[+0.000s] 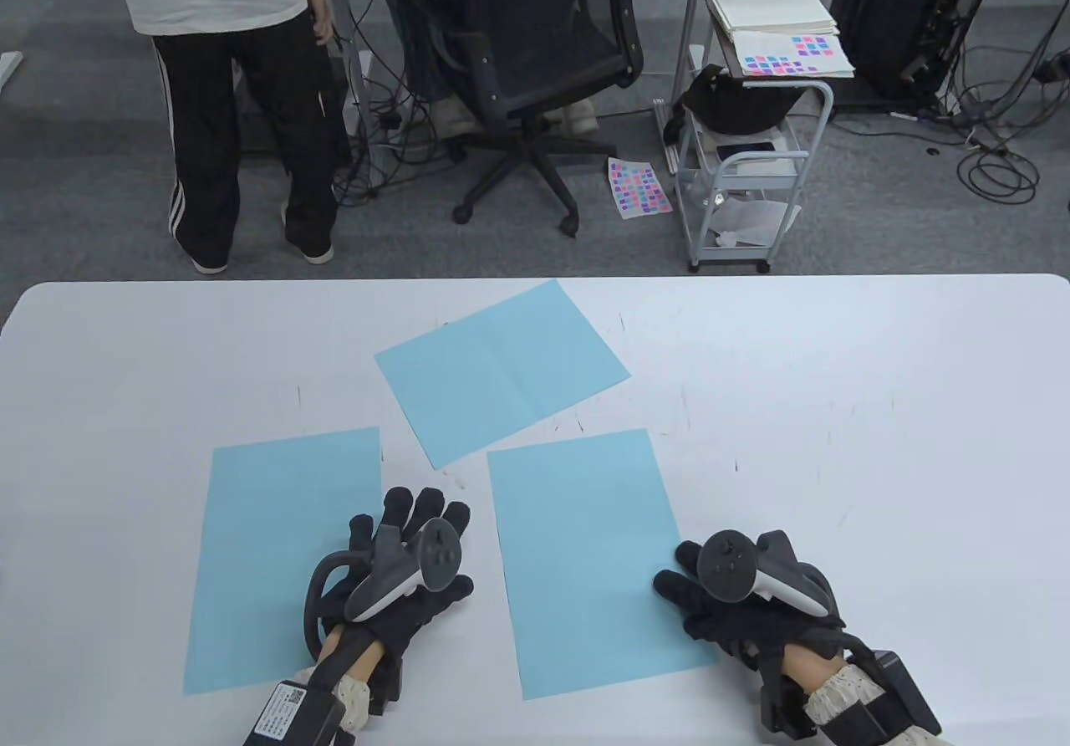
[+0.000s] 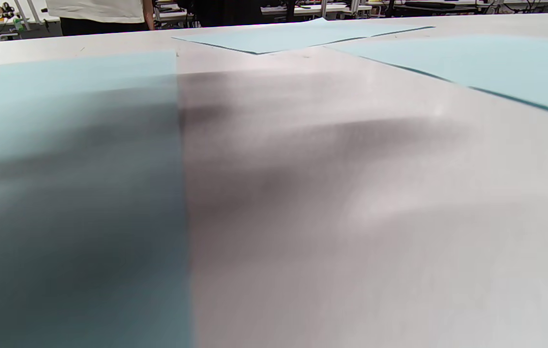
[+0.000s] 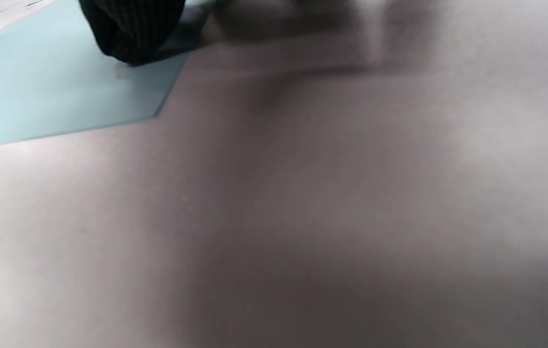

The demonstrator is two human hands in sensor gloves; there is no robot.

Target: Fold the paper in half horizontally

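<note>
Three light-blue sheets lie flat on the white table [image 1: 836,445]. The left sheet [image 1: 276,554] lies under my left hand [image 1: 414,512], whose spread fingers rest flat across its right edge. The middle sheet [image 1: 585,554] lies between my hands. My right hand [image 1: 681,579] rests on that sheet's lower right corner. In the right wrist view a gloved fingertip [image 3: 133,29] presses on this sheet [image 3: 37,96] near the corner. The far sheet [image 1: 501,370] lies tilted and shows a centre crease. The left wrist view shows the left sheet [image 2: 61,96], the middle sheet [image 2: 496,63] and the far sheet [image 2: 293,36], but no fingers.
Beyond the table's far edge are a standing person [image 1: 234,110], an office chair [image 1: 535,68] and a white cart [image 1: 752,152] with papers. The table to the right of my right hand is bare.
</note>
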